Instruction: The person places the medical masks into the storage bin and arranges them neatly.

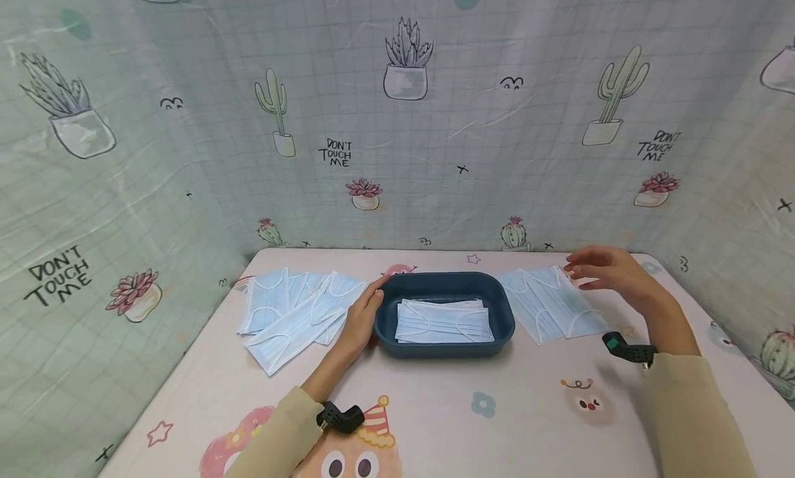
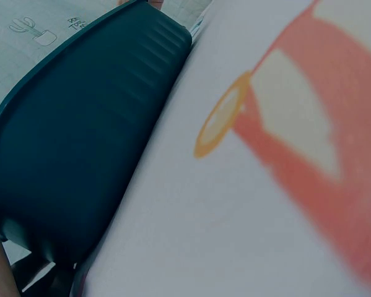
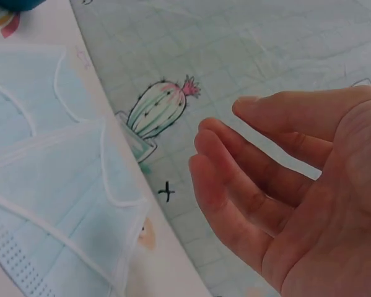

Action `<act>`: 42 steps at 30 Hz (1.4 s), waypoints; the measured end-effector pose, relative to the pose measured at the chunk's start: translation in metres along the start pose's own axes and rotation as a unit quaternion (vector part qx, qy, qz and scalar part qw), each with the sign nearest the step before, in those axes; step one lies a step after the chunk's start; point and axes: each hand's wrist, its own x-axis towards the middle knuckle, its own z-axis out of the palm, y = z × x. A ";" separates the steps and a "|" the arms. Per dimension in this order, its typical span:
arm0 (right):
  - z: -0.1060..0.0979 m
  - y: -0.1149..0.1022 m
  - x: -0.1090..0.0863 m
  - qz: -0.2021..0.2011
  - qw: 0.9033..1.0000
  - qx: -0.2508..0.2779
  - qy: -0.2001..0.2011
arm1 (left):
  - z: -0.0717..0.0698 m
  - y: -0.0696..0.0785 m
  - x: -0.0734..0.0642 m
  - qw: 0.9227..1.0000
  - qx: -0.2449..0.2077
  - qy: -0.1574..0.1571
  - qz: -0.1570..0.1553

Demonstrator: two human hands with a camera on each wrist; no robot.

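A dark blue-green bin (image 1: 444, 350) stands mid-table with a stack of light blue face masks (image 1: 444, 324) lying inside. My left hand (image 1: 360, 319) rests against the bin's left end, fingers extended along its rim; the left wrist view shows the bin's outer wall (image 2: 80, 136) close up. My right hand (image 1: 605, 271) hovers at the far right edge of several overlapping masks (image 1: 553, 305) beside the bin. In the right wrist view the right hand (image 3: 284, 185) has loosely bent fingers, nothing between them, apart from the masks (image 3: 55, 185).
More face masks (image 1: 298, 312) lie overlapping to the left of the bin, near my left hand. The table (image 1: 534, 423) has a printed cartoon cover. A patterned curtain (image 1: 435, 161) rises behind the table and along both sides.
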 end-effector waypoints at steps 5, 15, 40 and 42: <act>0.001 0.016 0.001 0.043 0.999 -0.002 0.010 | 0.000 -0.007 0.002 1.000 -0.002 -0.001 0.006; 0.007 0.036 0.008 0.098 0.993 -0.061 0.010 | -0.002 -0.007 0.000 1.000 0.002 -0.007 0.012; 0.026 0.042 0.015 0.162 0.967 -0.191 0.044 | -0.005 0.032 -0.016 1.000 -0.015 -0.010 0.001; 0.027 0.041 0.014 0.164 0.967 -0.190 0.046 | -0.005 0.031 -0.015 1.000 -0.016 -0.009 0.001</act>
